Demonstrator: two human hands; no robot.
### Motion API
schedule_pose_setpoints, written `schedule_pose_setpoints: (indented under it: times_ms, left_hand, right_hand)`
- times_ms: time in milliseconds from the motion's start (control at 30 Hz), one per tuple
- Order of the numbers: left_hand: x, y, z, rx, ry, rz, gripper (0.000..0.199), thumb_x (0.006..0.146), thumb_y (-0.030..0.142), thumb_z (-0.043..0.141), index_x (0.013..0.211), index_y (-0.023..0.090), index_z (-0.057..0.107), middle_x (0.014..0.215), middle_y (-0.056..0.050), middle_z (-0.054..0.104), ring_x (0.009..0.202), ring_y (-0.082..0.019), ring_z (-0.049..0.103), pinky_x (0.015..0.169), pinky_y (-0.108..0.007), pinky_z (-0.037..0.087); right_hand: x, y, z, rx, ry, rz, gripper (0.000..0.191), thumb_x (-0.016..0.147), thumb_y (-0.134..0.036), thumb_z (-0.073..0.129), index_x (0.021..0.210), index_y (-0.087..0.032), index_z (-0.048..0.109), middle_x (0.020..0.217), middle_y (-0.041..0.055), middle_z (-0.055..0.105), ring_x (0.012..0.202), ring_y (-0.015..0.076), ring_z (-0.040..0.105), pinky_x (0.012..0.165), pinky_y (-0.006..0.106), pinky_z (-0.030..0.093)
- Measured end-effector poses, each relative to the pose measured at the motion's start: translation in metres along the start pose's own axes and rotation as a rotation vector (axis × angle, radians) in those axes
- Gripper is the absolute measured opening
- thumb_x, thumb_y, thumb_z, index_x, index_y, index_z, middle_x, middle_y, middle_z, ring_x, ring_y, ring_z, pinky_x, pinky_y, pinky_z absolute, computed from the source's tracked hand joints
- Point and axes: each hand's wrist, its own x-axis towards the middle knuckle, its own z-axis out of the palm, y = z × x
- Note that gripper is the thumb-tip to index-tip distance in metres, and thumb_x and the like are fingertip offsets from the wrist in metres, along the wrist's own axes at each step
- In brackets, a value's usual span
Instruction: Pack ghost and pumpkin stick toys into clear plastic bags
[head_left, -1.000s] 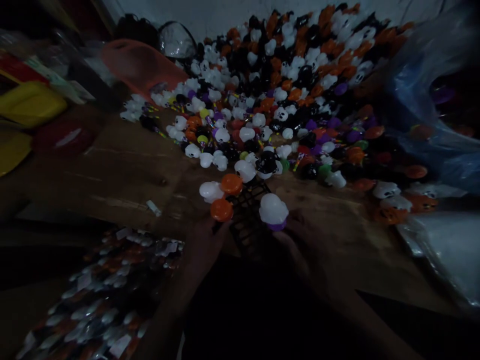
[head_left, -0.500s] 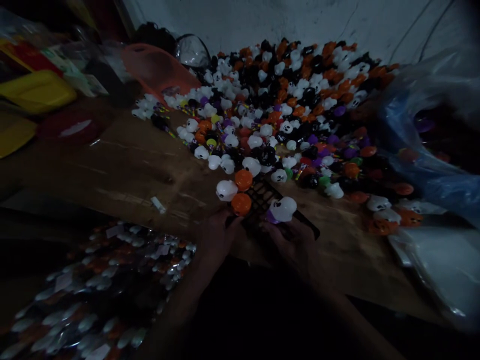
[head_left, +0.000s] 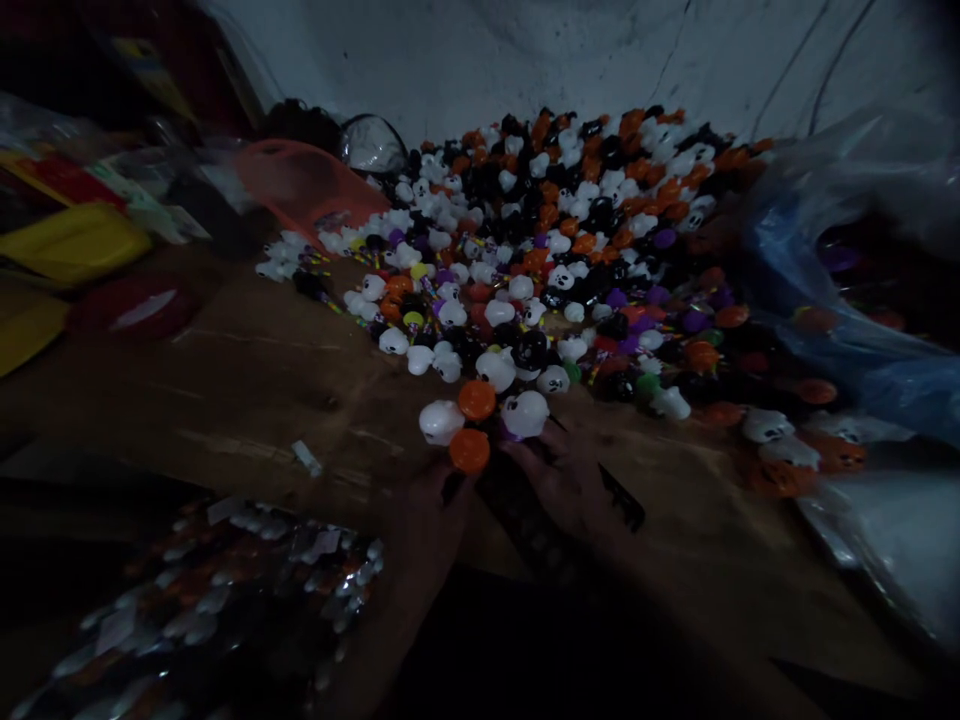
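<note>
My left hand [head_left: 439, 500] is closed around the lower part of a cluster: a white ghost-head toy [head_left: 440, 423] and two orange round-headed toys [head_left: 470, 452]. Its fingertips are dim, and the toys' lower ends are hidden. Between the thumb and fingers of my right hand [head_left: 553, 480] is another white ghost-head toy [head_left: 526, 414] with a purple base, close beside the orange heads. Under the right hand and forearm lies a black lattice tray [head_left: 517, 515], largely covered, its far right corner showing past the wrist.
A large pile of white, orange, black and purple toy heads [head_left: 517, 285] spreads back to the wall. An orange mesh basket [head_left: 300, 190] and yellow scoop [head_left: 75, 243] stand left. Bagged toys [head_left: 247, 590] lie lower left, a blue plastic bag [head_left: 795, 270] right.
My right hand has moved left with its ghost-head toy, bringing it beside the cluster at my left hand. The view has tilted up slightly, so everything sits lower.
</note>
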Motion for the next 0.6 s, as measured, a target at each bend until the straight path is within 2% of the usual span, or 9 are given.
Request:
schedule_pose_setpoints:
  times_ms: [200,333,467,600]
  left_hand:
    - [0.0011,0.0028,-0.0019,-0.061,0.007,0.017,0.022,0.086,0.033,0.054,0.098,0.02,0.069,0.097,-0.006,0.072,0.092,-0.023,0.066,0.079,-0.033,0.049]
    - [-0.0012,0.0011,0.0006,-0.071,0.016,0.038,0.025,0.087,0.033,0.051,0.102,0.019,0.066,0.1,-0.007,0.071,0.093,-0.024,0.066,0.082,-0.037,0.048]
    - [-0.0023,0.0023,0.0039,-0.098,0.026,0.013,0.025,0.084,0.033,0.056,0.101,0.018,0.065,0.099,-0.008,0.071,0.092,-0.025,0.066,0.08,-0.037,0.048]
    - [-0.0005,0.0036,0.0064,-0.087,0.03,0.012,0.024,0.087,0.037,0.054,0.098,0.022,0.068,0.095,-0.006,0.072,0.089,-0.024,0.067,0.077,-0.036,0.048]
  right_hand:
    - [0.0002,0.0002,-0.0015,-0.01,-0.025,-0.056,0.014,0.085,-0.028,0.058,0.092,-0.021,0.068,0.092,0.0041,0.069,0.089,0.0212,0.063,0.079,0.034,0.051]
    - [-0.001,-0.0013,-0.0013,-0.054,-0.032,-0.087,0.012,0.085,-0.027,0.057,0.09,-0.022,0.067,0.089,0.0035,0.069,0.087,0.0213,0.063,0.077,0.034,0.051]
    - [-0.0029,0.0009,-0.0007,-0.073,-0.042,-0.075,0.013,0.085,-0.028,0.057,0.093,-0.022,0.066,0.087,0.0031,0.068,0.084,0.021,0.062,0.077,0.035,0.051]
    - [-0.0003,0.0023,-0.0033,-0.087,-0.109,-0.116,0.018,0.086,-0.024,0.053,0.099,-0.021,0.066,0.096,0.0047,0.07,0.088,0.0209,0.065,0.078,0.034,0.052]
